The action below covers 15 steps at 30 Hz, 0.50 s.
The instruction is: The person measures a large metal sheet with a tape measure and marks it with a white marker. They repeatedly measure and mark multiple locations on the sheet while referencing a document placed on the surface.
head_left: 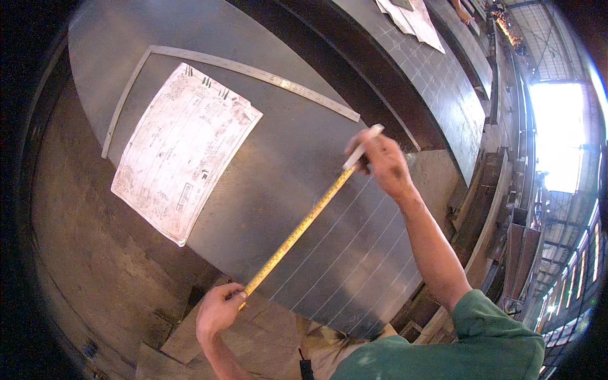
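Note:
A yellow measuring tape [297,233] stretches slantwise across a large grey metal plate [272,183]. My left hand [218,310] pinches its near end at the plate's lower edge, thumb on top. At the tape's far end my right hand [383,163] is closed on a white chalk-like stick [365,147], slightly smeared by motion. The stick's lower tip is beside the tape's upper end; whether these fingers also grip the tape I cannot tell. Several thin pale parallel lines [332,256] run across the plate to the right of the tape.
A smudged paper drawing [187,152] lies on the plate's left side, within a metal carpenter's square [272,78]. Beyond a dark gap stands another plate with a line grid [424,79] and papers [411,22]. Steel beams [522,259] lie at the right.

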Available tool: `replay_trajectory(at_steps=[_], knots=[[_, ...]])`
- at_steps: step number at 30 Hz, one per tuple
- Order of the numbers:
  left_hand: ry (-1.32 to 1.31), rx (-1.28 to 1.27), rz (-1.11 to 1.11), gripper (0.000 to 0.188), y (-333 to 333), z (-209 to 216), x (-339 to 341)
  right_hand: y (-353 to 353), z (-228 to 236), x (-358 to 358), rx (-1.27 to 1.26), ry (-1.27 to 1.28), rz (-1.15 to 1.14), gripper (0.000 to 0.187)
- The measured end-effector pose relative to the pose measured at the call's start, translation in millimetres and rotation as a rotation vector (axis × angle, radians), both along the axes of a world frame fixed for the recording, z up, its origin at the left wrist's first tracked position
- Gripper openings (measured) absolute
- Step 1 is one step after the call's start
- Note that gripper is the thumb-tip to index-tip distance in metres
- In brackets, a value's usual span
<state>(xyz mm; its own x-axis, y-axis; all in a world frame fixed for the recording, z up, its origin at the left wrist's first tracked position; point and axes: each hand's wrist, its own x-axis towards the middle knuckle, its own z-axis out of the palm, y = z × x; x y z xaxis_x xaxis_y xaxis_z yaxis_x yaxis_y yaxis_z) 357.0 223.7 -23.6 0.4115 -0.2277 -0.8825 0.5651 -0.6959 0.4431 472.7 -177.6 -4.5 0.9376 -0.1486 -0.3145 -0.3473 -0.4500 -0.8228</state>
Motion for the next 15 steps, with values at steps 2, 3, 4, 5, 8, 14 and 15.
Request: replay_trajectory(at_steps=[2,3,4,5,8,14,15], knots=[[0.020,0.032,-0.012,0.028,0.7,3.7,0.8,13.0,1.4,4.4,0.056,0.163,0.187,0.035],[0.031,0.048,-0.015,0.029,0.2,5.0,2.0,19.0,3.4,7.2,0.068,0.211,0.250,0.033],[0.030,0.040,-0.024,0.029,3.1,4.1,-0.6,29.2,1.6,8.1,0.099,0.262,0.321,0.032],[0.027,0.032,-0.033,0.029,5.9,-2.0,-2.6,32.6,0.3,9.1,0.085,0.191,0.381,0.029],[0.008,0.027,-0.062,0.029,6.1,1.7,3.0,34.2,-5.4,6.1,0.094,0.193,0.344,0.029],[0.044,0.044,-0.035,0.029,-2.7,13.0,10.5,31.5,-13.7,-0.2,0.142,0.255,0.274,0.024],[0.056,0.050,-0.030,0.029,-2.5,14.0,10.8,32.4,-13.9,-1.5,0.160,0.253,0.260,0.023]])
